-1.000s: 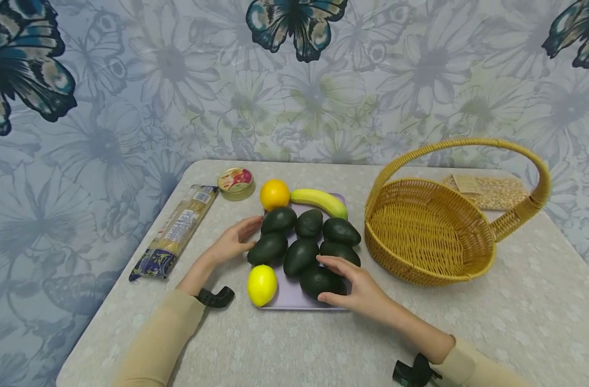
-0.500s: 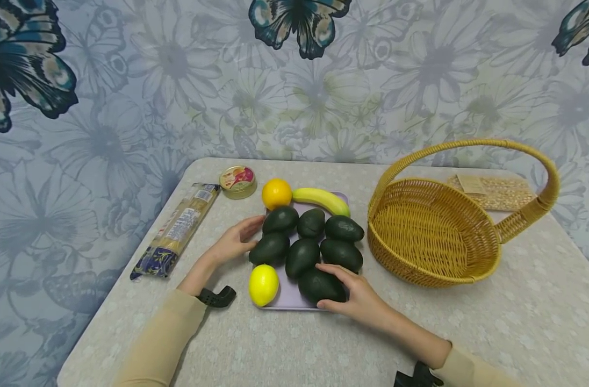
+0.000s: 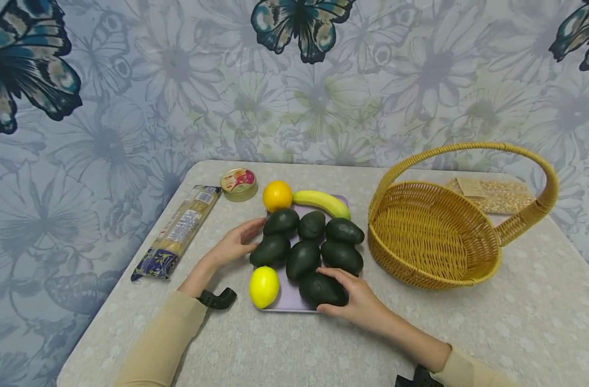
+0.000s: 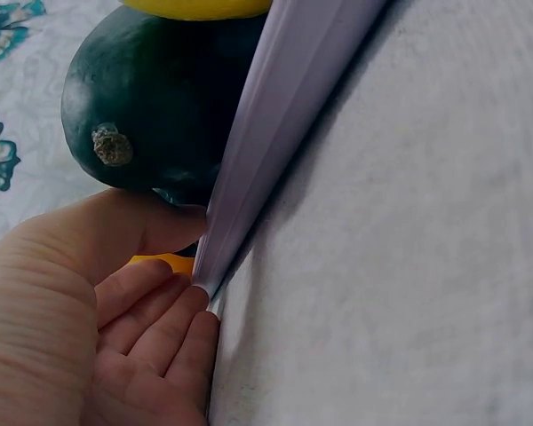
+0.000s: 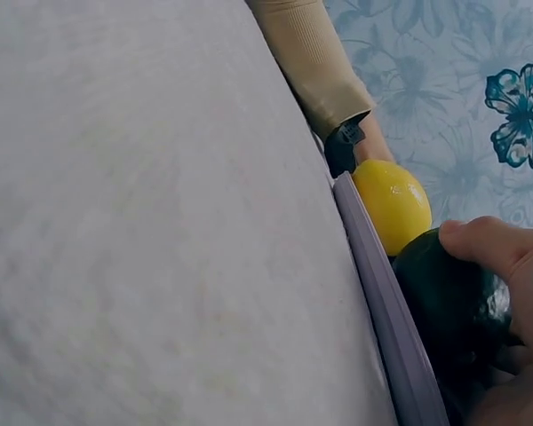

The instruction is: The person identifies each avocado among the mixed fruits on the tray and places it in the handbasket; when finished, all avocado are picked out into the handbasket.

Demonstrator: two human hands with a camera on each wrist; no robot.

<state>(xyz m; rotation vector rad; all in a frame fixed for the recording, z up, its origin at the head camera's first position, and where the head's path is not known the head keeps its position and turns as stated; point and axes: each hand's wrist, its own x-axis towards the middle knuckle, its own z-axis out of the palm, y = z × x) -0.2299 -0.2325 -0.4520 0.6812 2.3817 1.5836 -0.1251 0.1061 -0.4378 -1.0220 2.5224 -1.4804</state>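
Note:
Several dark green avocados (image 3: 302,260) lie together on a lilac tray (image 3: 288,304). A lemon (image 3: 264,287) sits at the tray's near left corner; an orange (image 3: 277,196) and a banana (image 3: 322,202) are at its far side. My right hand (image 3: 367,303) grips the nearest avocado (image 3: 322,289), thumb on the near side and fingers over the far side. In the right wrist view the thumb presses on that avocado (image 5: 449,293). My left hand (image 3: 231,244) is at the tray's left edge, its fingers loosely bent beside the rim (image 4: 249,151), with nothing held.
Right of the tray stands a wicker basket (image 3: 427,236) with a tall handle. Behind it lies a flat pack of grain-like pieces (image 3: 504,196). To the left are a pasta packet (image 3: 178,231) and a round tin (image 3: 238,184). A patterned wall rises behind the table.
My right hand has moved slightly nearer and closed in on the nearest avocado, which has shifted a little. The left hand stays at the tray's edge. The head view has shifted slightly.

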